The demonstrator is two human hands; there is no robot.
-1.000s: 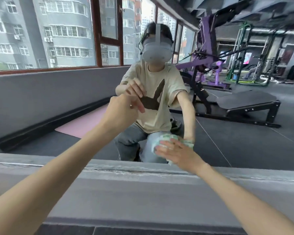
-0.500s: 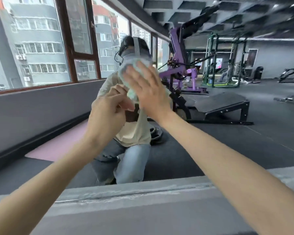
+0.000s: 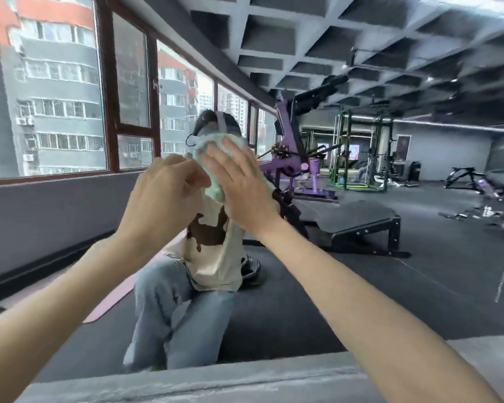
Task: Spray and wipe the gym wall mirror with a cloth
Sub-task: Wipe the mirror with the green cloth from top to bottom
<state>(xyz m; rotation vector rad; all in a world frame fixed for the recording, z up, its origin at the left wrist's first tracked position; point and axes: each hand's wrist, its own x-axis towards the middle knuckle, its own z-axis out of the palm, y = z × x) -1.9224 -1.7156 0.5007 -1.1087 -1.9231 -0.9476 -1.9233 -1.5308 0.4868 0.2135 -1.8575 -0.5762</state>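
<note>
Right hand: I am pressing my right hand [image 3: 242, 187] flat onto the cloth [image 3: 213, 184], fingers straight and slightly spread, palm toward the glass.
Left hand: I am holding my left hand [image 3: 163, 196] up just beside the right one, its back turned to me and its fingers curled inward. The fingertips are reaching the cloth's left edge. I cannot tell whether they are pinching anything, because the hand itself is hiding them.
Cloth: it is pale green and crumpled, lying between my right palm and the mirror [image 3: 361, 286]. It is sticking out above my fingertips and along the thumb side, and it is covering the head of my reflection [image 3: 210, 257].
Mirror: it is filling almost the whole view, with both my arms reaching up to it from below.
Ledge: a grey ledge [image 3: 245, 382] is running along the mirror's bottom edge, under my forearms.
Reflection: I am kneeling in a beige shirt with a brown print and blue jeans, and a headset strap is showing above the cloth.
Gym in the glass: windows [image 3: 56, 97] are facing apartment blocks on the left, a purple machine [image 3: 291, 158] is standing behind my reflection, a black bench [image 3: 358, 219] is lying to its right, and a pink mat [image 3: 114, 298] is lying by the wall.
</note>
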